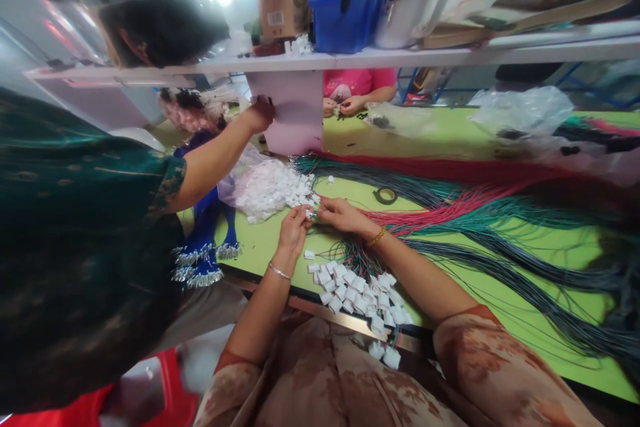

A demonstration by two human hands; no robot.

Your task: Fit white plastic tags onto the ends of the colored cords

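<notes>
My left hand (294, 230) pinches a small white connector (309, 214) between thumb and fingers. My right hand (344, 215) meets it from the right, its fingers closed on a thin wire whose end is at the connector; how far it sits inside is too small to tell. Just beyond my hands a heap of loose white connector housings (273, 187) spills from a clear plastic bag. Nearer to me, wired white connectors (350, 287) lie piled at the table edge, a few hanging over it. Red wires (440, 213) run off to the right.
Bundles of black wires (540, 287) and green wires (525, 213) stretch across the green table (575, 360). A tape roll (385, 195) lies behind my hands. On the left a co-worker's arm (215, 153) reaches over blue wire bundles (203, 233). A shelf (425, 59) spans the back.
</notes>
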